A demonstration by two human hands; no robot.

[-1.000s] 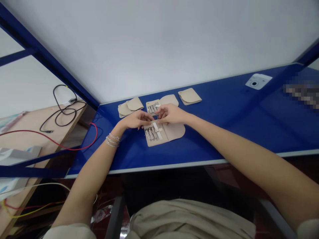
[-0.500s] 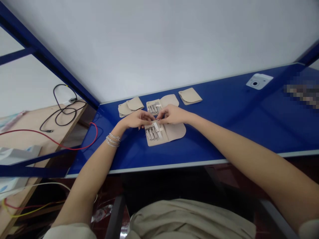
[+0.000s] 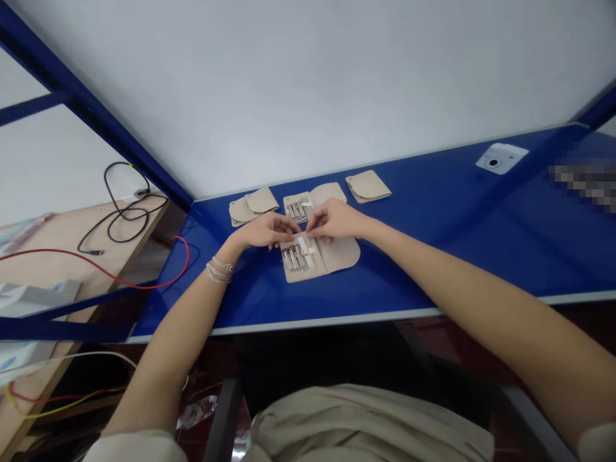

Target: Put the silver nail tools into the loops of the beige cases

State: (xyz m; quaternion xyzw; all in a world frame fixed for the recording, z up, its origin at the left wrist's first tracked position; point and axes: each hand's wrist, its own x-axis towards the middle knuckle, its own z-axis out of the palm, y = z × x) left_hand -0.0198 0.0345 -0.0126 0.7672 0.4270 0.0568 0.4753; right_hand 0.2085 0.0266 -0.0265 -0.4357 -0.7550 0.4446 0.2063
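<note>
An open beige manicure case lies near the table's front edge, its rounded flap to the right. Nail clippers and other small metal tools sit in its left half, beside white strips. My left hand is closed at the case's upper left corner, thumb over the edge. My right hand pinches at the top edge above the white strips; what is between its fingertips is too small to make out. Just behind lies a second open case with similar tools, partly covered by my right hand.
Two folded beige cases overlap at the back left, and another folded case lies back right. A white camera-like device stands farther right on the blue table. A red cable curves over the table's left end.
My right hand's fingers have shifted very slightly at the case's top edge. My left hand and the cases stay where they were; the view has moved a little.
</note>
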